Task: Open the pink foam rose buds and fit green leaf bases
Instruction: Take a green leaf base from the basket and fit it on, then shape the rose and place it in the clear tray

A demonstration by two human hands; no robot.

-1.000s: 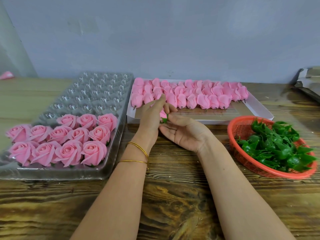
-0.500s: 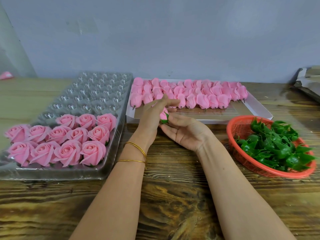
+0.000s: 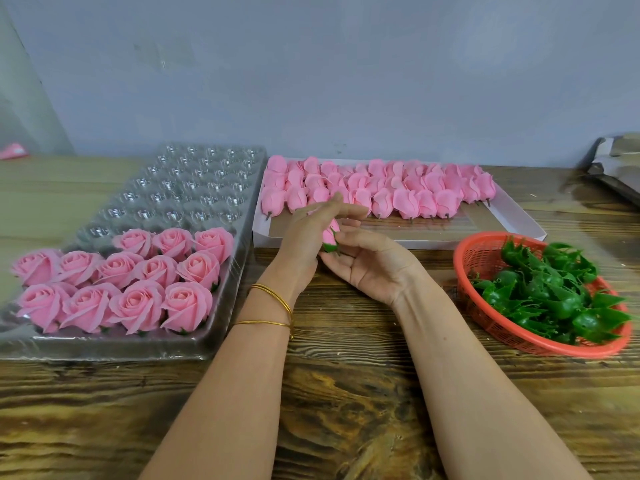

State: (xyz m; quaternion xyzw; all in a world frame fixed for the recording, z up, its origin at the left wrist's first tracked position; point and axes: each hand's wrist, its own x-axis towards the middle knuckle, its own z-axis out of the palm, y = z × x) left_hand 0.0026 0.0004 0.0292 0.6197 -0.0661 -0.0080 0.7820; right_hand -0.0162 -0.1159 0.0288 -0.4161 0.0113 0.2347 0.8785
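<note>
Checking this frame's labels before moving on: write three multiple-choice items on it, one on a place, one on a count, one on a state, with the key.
1. Where is the red plastic mesh basket of green plastic leaf bases? A) on the person's right B) on the person's left C) on the floor
2. How many opened pink foam roses sit in the clear plastic cell tray? A) five B) twelve C) thirty
3. The pink foam buds in the shallow white cardboard box are: A) opened out B) fitted with green bases C) closed, bare stem stubs showing
Key: 1 A, it stands at the wooden table's right side; 2 B, rows of three, five and four; 3 C, petals wrapped tight, dark stubs at the near ends.
</note>
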